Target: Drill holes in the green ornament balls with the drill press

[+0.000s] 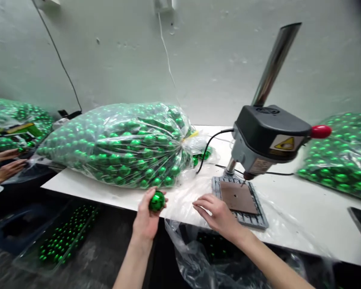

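Reaching in closest, from the bottom edge, with two bare forearms; holding a shiny green ball (157, 200) in the left hand (147, 220), just over the front edge of the white table (99, 188); gripping it between thumb and bent fingers; hovering with the right hand (219, 212) to the right of the ball, well apart from it, in front of the drill base (257, 224); curling the fingers there and bringing the tips close to the thumb; cannot tell whether touching.

Standing on the table beyond the right hand, a drill (267, 136) with a red knob (321, 131) and a slanting metal post (276, 64); lying flat on its base, a brown board (240, 196) with a small dark hole, under the drill head; lying behind the left hand, a big clear bag (117, 148) full of green balls, gathered tight at its right end; at the far right, another bag (343, 160) of the same; hanging over the front edge, loose clear plastic (192, 257); below at left, a clear bin (33, 261) of green balls; at the left edge, another person's hands (10, 170) beside a third bag (18, 110).
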